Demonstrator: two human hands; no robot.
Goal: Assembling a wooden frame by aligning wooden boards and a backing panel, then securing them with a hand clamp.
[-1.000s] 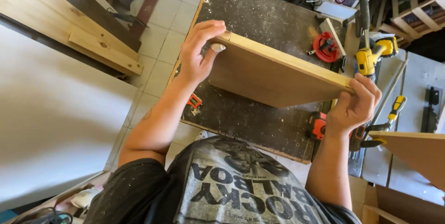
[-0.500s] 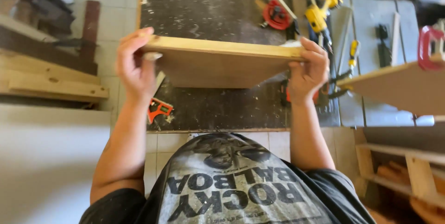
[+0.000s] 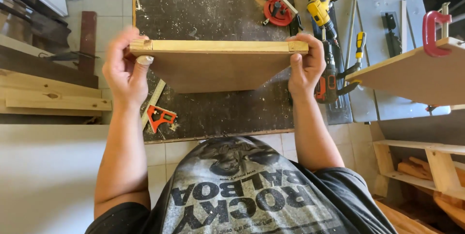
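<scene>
Partly hidden behind panel (image 3: pixel 218 64): both hands' fingers (image 3: pixel 302 40).

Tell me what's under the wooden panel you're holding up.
Under the wooden panel lies the dark worktop; a red square shows below its left corner. Whatever sits directly beneath is covered.

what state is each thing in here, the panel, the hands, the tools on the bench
wooden panel: held up above the workbench, edge toward the camera
left hand: gripping the panel's left end
right hand: gripping its right end
combination square: lying flat
yellow drill: lying down
red clamp: on a board's edge
</scene>
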